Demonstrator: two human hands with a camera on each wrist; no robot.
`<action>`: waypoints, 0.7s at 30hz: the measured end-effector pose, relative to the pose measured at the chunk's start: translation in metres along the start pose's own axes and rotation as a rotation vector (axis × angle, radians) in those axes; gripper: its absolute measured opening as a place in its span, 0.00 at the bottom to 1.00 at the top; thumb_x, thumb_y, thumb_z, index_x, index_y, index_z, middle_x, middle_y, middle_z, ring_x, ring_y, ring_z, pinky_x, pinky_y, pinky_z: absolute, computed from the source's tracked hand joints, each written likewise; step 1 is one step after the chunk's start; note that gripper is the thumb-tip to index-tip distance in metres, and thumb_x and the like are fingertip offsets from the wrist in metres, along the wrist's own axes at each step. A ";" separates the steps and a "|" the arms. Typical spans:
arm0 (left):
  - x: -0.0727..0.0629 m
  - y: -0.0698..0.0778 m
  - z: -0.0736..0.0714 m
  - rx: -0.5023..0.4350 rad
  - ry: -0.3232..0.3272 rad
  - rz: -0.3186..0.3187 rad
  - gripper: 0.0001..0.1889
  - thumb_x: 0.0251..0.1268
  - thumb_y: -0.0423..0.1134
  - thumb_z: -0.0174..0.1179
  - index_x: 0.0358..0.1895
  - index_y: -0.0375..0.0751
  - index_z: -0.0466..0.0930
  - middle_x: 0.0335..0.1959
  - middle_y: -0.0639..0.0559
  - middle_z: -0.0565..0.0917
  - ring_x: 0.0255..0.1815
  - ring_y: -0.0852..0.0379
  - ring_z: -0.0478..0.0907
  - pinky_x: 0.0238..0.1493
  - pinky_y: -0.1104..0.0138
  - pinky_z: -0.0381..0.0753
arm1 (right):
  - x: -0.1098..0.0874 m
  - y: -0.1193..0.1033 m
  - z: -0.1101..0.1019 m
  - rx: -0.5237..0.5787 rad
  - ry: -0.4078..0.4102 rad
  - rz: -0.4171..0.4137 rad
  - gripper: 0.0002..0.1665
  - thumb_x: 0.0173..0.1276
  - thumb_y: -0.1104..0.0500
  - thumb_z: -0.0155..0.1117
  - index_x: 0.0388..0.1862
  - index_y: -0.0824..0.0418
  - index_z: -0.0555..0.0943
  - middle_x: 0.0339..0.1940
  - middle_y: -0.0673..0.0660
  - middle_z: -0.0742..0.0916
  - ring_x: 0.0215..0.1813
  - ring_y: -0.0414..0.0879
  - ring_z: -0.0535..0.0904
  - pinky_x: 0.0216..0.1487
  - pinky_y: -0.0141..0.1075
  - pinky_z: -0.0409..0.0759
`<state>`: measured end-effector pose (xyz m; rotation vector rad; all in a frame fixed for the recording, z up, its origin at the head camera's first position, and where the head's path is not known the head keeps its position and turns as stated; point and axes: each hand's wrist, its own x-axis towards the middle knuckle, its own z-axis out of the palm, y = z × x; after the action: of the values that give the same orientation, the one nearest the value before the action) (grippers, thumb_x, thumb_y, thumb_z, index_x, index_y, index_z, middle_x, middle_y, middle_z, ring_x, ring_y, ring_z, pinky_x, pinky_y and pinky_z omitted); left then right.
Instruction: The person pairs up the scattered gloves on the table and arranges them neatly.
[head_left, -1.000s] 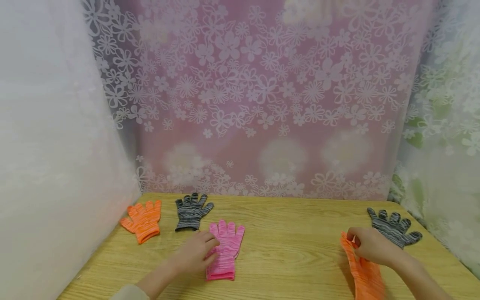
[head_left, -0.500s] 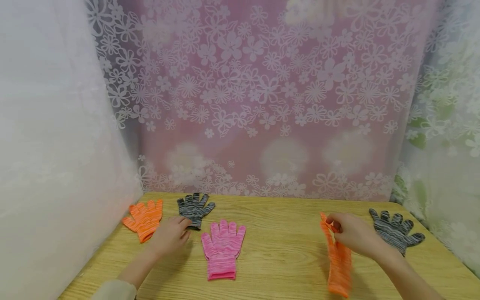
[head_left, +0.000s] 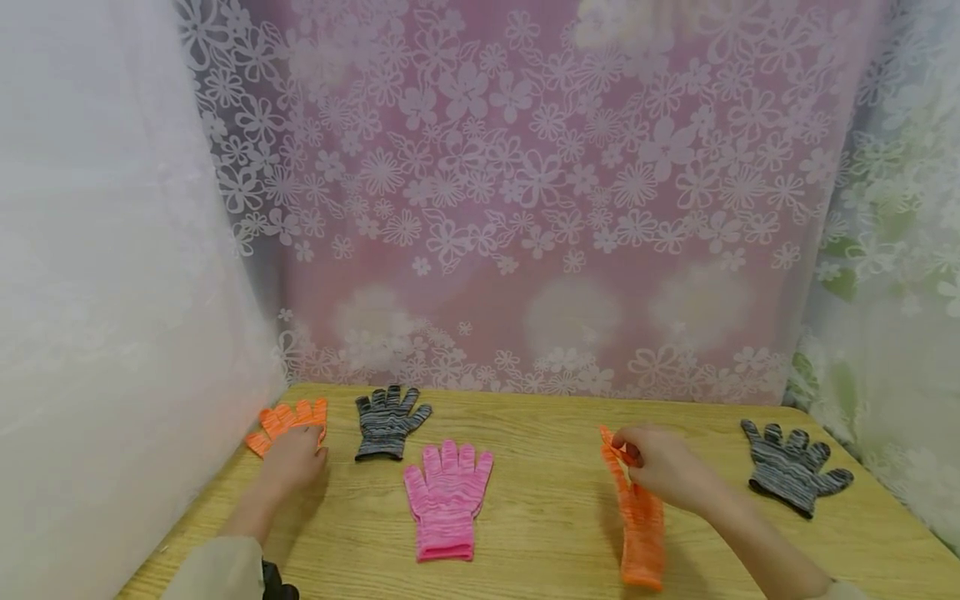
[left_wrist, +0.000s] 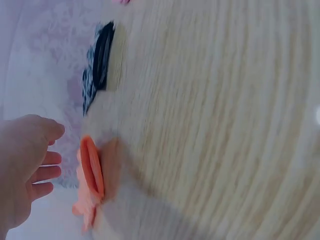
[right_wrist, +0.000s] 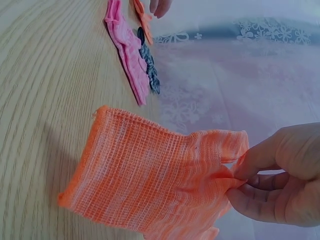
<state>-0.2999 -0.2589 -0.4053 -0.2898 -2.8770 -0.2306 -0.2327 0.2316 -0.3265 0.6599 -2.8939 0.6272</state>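
Note:
My right hand (head_left: 663, 467) pinches an orange knit glove (right_wrist: 150, 175) near its fingers, and the cuff hangs down toward the table. In the right wrist view, thumb and fingertips meet on the fabric. Over at the left, my left hand (head_left: 294, 460) is above a second orange glove (head_left: 288, 417), hiding its cuff in the head view. The left wrist view shows that hand (left_wrist: 30, 170) apart from the glove's cuff (left_wrist: 91, 167), its fingers relaxed and holding nothing.
A pink glove (head_left: 448, 504) lies flat mid-table, palm area up. One grey-black striped glove (head_left: 386, 425) is at the back left, another (head_left: 795, 471) at the right. White curtains flank the wooden table (head_left: 540, 467); a pink floral one (head_left: 525, 208) hangs behind.
My left hand has moved left from the pink glove, past the grey-black one, to the orange glove. My right hand has carried its orange glove leftward, uncovering the right grey-black glove.

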 end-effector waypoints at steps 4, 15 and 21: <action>-0.003 -0.015 -0.001 -0.041 -0.054 -0.044 0.15 0.60 0.30 0.54 0.48 0.21 0.74 0.42 0.30 0.78 0.43 0.35 0.76 0.43 0.48 0.74 | 0.002 -0.004 0.001 0.009 -0.002 -0.013 0.15 0.51 0.75 0.59 0.37 0.63 0.78 0.24 0.50 0.72 0.28 0.44 0.63 0.27 0.35 0.64; -0.004 -0.029 0.000 -0.079 -0.136 -0.124 0.14 0.60 0.33 0.55 0.44 0.24 0.76 0.27 0.41 0.78 0.26 0.49 0.74 0.29 0.56 0.73 | 0.005 -0.007 0.005 0.023 -0.004 -0.019 0.14 0.52 0.75 0.60 0.38 0.64 0.78 0.27 0.50 0.73 0.27 0.43 0.64 0.25 0.34 0.64; -0.006 -0.030 0.001 -0.128 -0.172 -0.143 0.08 0.60 0.35 0.58 0.27 0.37 0.70 0.17 0.51 0.66 0.18 0.56 0.62 0.24 0.63 0.62 | 0.008 -0.008 0.005 0.007 0.017 -0.028 0.14 0.51 0.75 0.60 0.37 0.64 0.78 0.25 0.50 0.73 0.26 0.43 0.64 0.25 0.33 0.64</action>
<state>-0.3011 -0.2892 -0.4118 -0.1314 -3.0621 -0.4368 -0.2371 0.2199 -0.3268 0.6909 -2.8636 0.6364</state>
